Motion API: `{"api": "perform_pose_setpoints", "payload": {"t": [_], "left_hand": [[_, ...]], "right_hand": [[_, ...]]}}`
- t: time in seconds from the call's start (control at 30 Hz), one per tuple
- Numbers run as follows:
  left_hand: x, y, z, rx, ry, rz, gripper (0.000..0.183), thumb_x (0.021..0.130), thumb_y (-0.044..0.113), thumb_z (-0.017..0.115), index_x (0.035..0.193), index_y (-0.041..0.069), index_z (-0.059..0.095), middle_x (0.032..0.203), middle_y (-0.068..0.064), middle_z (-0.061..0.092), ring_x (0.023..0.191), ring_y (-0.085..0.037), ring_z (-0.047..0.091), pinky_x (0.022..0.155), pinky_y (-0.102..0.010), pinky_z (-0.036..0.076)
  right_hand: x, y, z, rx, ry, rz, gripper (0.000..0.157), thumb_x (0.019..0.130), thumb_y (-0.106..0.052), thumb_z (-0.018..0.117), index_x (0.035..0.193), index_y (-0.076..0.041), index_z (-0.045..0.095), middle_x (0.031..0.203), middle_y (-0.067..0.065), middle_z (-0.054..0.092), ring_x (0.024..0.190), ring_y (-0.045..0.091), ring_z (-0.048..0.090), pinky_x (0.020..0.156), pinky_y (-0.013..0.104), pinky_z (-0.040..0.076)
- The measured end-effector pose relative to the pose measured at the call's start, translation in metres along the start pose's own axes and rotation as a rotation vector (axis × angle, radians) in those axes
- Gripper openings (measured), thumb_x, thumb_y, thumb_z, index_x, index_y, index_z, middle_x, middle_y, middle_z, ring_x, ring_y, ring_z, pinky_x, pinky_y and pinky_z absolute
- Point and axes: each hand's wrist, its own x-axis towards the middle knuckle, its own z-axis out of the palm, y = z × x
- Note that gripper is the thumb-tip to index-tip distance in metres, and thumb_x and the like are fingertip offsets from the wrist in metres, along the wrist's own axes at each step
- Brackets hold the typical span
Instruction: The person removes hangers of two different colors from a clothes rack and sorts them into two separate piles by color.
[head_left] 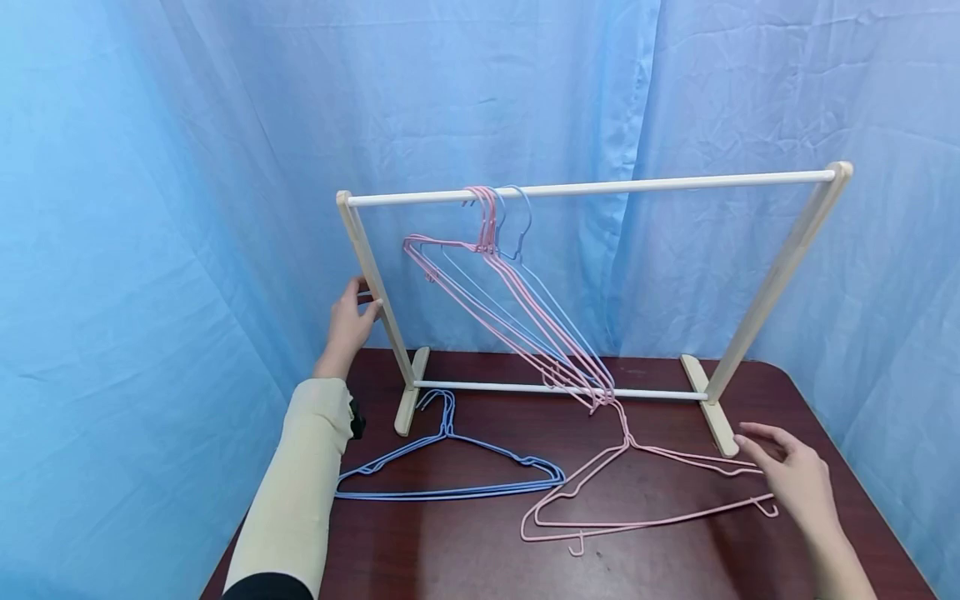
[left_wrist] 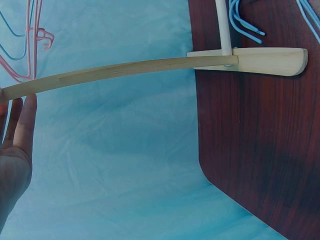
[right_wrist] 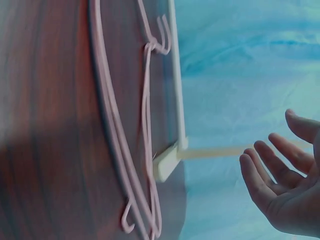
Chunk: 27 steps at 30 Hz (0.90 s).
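Note:
A small wooden clothes rack [head_left: 772, 275] with white bars stands on the table. My left hand [head_left: 351, 325] holds the rack's left post [head_left: 375, 279] about halfway up, thumb on the near side; its fingers [left_wrist: 24, 130] meet the post's edge in the left wrist view. Several pink and blue hangers [head_left: 517, 292] hang from the top bar, left of its middle. My right hand [head_left: 806, 483] is empty, fingers loosely bent, beside the rack's right foot [head_left: 720, 425] and the right end of the pink hangers [head_left: 600, 528] lying on the table. In the right wrist view its fingers [right_wrist: 255, 182] are spread apart.
Blue hangers [head_left: 450, 497] lie stacked on the dark red-brown table [head_left: 465, 558], in front of the rack's left foot [head_left: 405, 408]. The pink hangers' hooks reach the rack's lower bar [head_left: 660, 394]. Light blue curtains [head_left: 225, 167] surround the table at the back and sides.

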Motion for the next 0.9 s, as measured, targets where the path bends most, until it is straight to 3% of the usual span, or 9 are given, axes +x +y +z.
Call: {"api": "perform_pose_setpoints", "payload": {"t": [0.17, 0.4, 0.53, 0.7, 0.9], "left_hand": [[0.001, -0.001, 0.000, 0.007, 0.006, 0.009, 0.047, 0.105, 0.021, 0.051, 0.149, 0.008, 0.038, 0.146, -0.019, 0.048, 0.135, -0.037, 0.050, 0.102, -0.050, 0.055], [0.001, -0.002, 0.001, -0.003, 0.011, 0.005, 0.046, 0.105, 0.020, 0.051, 0.148, 0.009, 0.039, 0.146, -0.018, 0.048, 0.134, -0.036, 0.051, 0.101, -0.050, 0.056], [0.001, -0.001, 0.002, -0.012, 0.008, 0.006, 0.046, 0.105, 0.020, 0.051, 0.148, 0.009, 0.039, 0.146, -0.018, 0.048, 0.134, -0.036, 0.051, 0.101, -0.050, 0.056], [0.001, -0.001, 0.001, -0.007, 0.005, 0.010, 0.046, 0.105, 0.021, 0.051, 0.148, 0.009, 0.038, 0.145, -0.019, 0.048, 0.134, -0.037, 0.051, 0.100, -0.050, 0.056], [0.001, -0.002, 0.001, -0.004, 0.003, 0.012, 0.046, 0.105, 0.021, 0.051, 0.148, 0.009, 0.039, 0.145, -0.019, 0.049, 0.133, -0.036, 0.051, 0.101, -0.050, 0.056]], "right_hand": [[0.000, -0.021, 0.007, 0.081, -0.047, -0.026, 0.045, 0.095, -0.035, 0.070, 0.126, -0.004, 0.066, 0.086, -0.047, 0.055, 0.078, -0.031, 0.049, 0.063, 0.006, 0.041], [0.002, -0.047, 0.017, 0.156, -0.094, -0.077, 0.044, 0.094, -0.034, 0.070, 0.128, -0.006, 0.065, 0.106, -0.047, 0.049, 0.089, -0.030, 0.049, 0.066, 0.004, 0.046], [0.003, -0.061, 0.027, 0.214, -0.126, -0.110, 0.042, 0.096, -0.030, 0.069, 0.129, -0.005, 0.064, 0.108, -0.044, 0.050, 0.089, -0.026, 0.055, 0.070, 0.004, 0.048], [0.007, -0.077, 0.043, 0.438, -0.187, -0.162, 0.040, 0.098, -0.016, 0.066, 0.130, 0.008, 0.059, 0.109, -0.035, 0.059, 0.089, -0.013, 0.067, 0.075, 0.012, 0.059], [0.015, -0.097, 0.061, 0.750, -0.268, -0.214, 0.038, 0.097, 0.000, 0.060, 0.127, 0.022, 0.050, 0.113, -0.023, 0.067, 0.098, -0.007, 0.068, 0.080, 0.019, 0.061]]}}
